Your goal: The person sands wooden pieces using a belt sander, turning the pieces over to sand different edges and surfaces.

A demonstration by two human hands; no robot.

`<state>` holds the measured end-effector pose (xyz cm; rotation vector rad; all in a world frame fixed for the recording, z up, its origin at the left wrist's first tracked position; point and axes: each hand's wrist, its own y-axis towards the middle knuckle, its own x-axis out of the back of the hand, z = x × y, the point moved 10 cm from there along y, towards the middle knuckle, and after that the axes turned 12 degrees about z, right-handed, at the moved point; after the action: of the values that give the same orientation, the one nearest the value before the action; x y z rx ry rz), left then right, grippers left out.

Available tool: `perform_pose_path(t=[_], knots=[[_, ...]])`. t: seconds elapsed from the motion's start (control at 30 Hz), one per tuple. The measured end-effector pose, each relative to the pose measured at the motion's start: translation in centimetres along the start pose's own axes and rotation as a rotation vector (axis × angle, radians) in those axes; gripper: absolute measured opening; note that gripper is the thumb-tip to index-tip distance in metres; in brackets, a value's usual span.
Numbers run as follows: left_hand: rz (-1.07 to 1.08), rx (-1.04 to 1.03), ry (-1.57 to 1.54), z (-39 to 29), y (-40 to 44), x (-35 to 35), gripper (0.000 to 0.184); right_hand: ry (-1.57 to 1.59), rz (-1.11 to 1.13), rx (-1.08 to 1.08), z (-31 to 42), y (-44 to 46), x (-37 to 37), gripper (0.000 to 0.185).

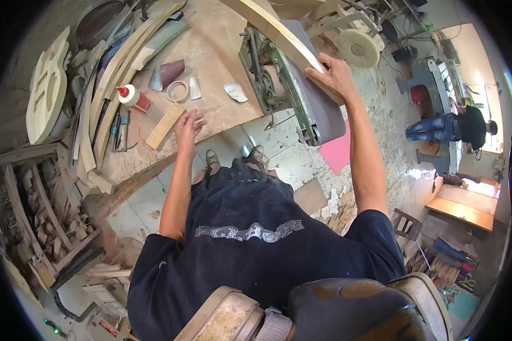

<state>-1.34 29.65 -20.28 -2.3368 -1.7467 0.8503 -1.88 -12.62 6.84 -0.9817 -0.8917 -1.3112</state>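
Note:
My right hand (337, 78) is wrapped round the near end of a long, slightly curved piece of wood (279, 35). That wood lies over the belt sander (308, 99), whose grey belt shows on both sides of it. Over the workbench's front edge, my left hand (189, 132) has its fingers loosely bent and apart, with nothing seen in them. Right beside those fingers lies a short wooden block (166, 125); whether they touch it I cannot tell. A white glue bottle with a red cap (134, 98) and a roll of tape (177, 91) are farther left.
Long curved wooden strips (115, 74) are heaped on the bench's left side, by clamps (120, 131). A guitar-shaped wooden piece (48, 85) leans at far left. A round buffing wheel (359, 48) stands beyond the sander. Another person (461, 128) stands at far right near machinery.

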Motion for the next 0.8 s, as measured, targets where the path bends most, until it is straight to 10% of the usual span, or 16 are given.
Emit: perform_pose_path(t=[0.8], knots=[[-0.029, 0.022, 0.018, -0.7, -1.7, 0.1, 0.049, 0.113, 0.074, 0.109, 1.9, 1.3, -1.1, 0.056]])
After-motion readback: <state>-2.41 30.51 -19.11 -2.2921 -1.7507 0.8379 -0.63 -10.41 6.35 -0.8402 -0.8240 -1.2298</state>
